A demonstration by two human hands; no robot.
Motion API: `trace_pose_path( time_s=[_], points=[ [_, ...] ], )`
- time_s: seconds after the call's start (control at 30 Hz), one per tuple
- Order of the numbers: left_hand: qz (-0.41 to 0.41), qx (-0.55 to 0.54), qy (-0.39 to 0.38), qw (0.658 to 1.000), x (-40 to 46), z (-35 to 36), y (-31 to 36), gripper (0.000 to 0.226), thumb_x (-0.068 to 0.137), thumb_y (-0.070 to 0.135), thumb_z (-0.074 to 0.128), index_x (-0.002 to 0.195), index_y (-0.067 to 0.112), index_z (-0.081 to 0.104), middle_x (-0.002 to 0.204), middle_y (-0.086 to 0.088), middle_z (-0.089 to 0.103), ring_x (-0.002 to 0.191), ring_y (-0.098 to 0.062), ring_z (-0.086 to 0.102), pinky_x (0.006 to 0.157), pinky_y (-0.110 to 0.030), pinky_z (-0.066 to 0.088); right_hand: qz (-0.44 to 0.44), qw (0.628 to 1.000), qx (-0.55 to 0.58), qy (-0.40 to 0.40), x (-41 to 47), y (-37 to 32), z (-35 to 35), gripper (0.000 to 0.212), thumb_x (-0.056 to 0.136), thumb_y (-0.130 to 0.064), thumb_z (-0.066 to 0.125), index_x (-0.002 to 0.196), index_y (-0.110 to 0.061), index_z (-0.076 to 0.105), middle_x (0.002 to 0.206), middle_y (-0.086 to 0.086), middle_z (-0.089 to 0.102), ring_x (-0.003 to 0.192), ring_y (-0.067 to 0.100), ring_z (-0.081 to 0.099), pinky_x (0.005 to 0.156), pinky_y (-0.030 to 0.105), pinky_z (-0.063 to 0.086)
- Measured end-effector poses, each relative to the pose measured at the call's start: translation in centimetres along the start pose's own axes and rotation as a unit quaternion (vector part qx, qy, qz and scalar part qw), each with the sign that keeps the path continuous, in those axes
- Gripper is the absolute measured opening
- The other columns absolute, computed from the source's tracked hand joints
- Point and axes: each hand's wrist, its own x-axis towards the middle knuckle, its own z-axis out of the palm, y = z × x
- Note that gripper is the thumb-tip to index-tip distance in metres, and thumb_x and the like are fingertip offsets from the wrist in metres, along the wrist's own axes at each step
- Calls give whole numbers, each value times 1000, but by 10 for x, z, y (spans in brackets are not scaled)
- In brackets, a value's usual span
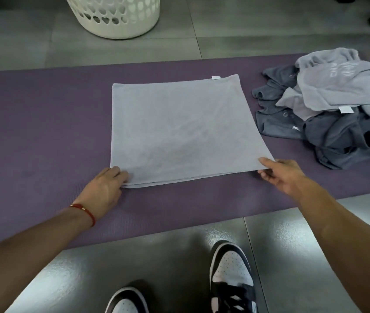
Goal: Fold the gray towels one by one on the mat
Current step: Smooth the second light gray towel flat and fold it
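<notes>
A purple mat is laid across the middle of the frame on a gray tiled floor. At lower left, the left hand is set on the mat at the near left corner of a light gray towel; its fingertips are tucked at the stacked edges there, and a pinch seems likely, though the fingers are partly hidden by the cloth. A red string bracelet is worn on that wrist. The towel is spread flat in the centre of the mat, already doubled: at least two layers are seen along its near edge. Its surface is smooth, faintly creased, and a small white tag is seen at its far edge. At the top of the frame, left of centre, a white perforated laundry basket is stood on the floor beyond the mat. At the bottom, two black-and-white sneakers are seen on the tiles. The near right corner of the towel is pinched by the right hand, thumb on top and fingers curled beneath. At upper right, a rumpled pile of light and dark gray towels is heaped on the mat, apart from the flat one.
</notes>
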Motion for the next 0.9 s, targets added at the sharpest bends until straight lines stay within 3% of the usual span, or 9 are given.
trace_pose_path(
  time_s=[0.17, 0.27, 0.37, 0.43, 0.53, 0.6, 0.73, 0.8, 0.9],
  points=[
    [-126, -68, 85, 986, -5, -3, 8, 11, 85, -4, 61, 93, 2, 66, 96, -14, 49, 80, -34, 50, 71, -46, 50, -13, 999, -19, 44, 2, 8, 2, 16, 95, -13, 69, 90, -1, 60, 85, 17, 68, 64, 25, 66, 51, 25, 59],
    [-279, -145, 54, 948, -7, -5, 20, 13, 98, 8, 52, 108, 9, 59, 95, -16, 49, 84, -36, 52, 72, -42, 50, -59, 989, -101, 92, 5, 15, 5, 19, 94, -17, 68, 93, 1, 62, 84, 19, 72, 57, 23, 67, 55, 32, 60],
    [-358, -245, 26, 901, -10, -10, 26, 14, 100, 12, 44, 103, 20, 56, 78, -12, 64, 75, -31, 66, 69, -46, 58, -132, 979, -100, 120, -2, 23, 6, 29, 94, -21, 64, 115, -8, 48, 81, 17, 70, 52, 20, 63, 53, 33, 53],
    [-391, -303, 36, 868, -13, -15, 31, 19, 98, 7, 47, 97, 19, 62, 80, -8, 71, 67, -19, 72, 71, -39, 62, -172, 980, -39, 92, -12, 27, 5, 33, 97, -15, 59, 121, -21, 37, 78, 16, 68, 53, 21, 61, 51, 32, 51],
    [-399, -361, 42, 842, -20, -23, 33, 23, 94, 2, 56, 99, 19, 71, 88, -6, 76, 73, -9, 74, 72, -17, 59, -198, 980, 16, 10, -23, 33, -5, 21, 100, -2, 53, 114, -18, 52, 85, 17, 66, 58, 22, 63, 55, 28, 56],
    [-360, -338, 26, 869, -28, -28, 26, 27, 89, 4, 66, 102, 26, 74, 90, 3, 77, 82, 2, 72, 78, -8, 52, -189, 981, 11, -38, -27, 35, -15, 17, 101, 1, 51, 106, -8, 65, 99, 19, 66, 63, 21, 68, 65, 29, 59],
    [-263, -218, 12, 940, -40, -39, 15, 29, 85, 6, 75, 97, 33, 74, 74, 29, 67, 76, 29, 56, 75, 5, 39, -149, 985, 14, -88, -33, 37, -30, 32, 94, 9, 56, 125, 4, 64, 106, 23, 68, 79, 19, 73, 80, 24, 60],
    [-216, -181, -5, 959, -44, -43, 15, 37, 84, 8, 78, 90, 43, 68, 69, 41, 60, 77, 27, 56, 77, 1, 43, -137, 985, -2, -107, -41, 38, -37, 44, 87, 11, 62, 129, -1, 62, 104, 23, 71, 86, 19, 73, 88, 24, 58],
    [-175, -168, -46, 969, -56, -45, 17, 53, 82, 10, 80, 86, 58, 58, 79, 26, 70, 87, 15, 62, 79, -4, 47, -131, 982, -93, -95, -57, 43, -51, 46, 85, 7, 68, 127, -12, 67, 95, 19, 76, 87, 18, 73, 87, 17, 56]
  ],
)
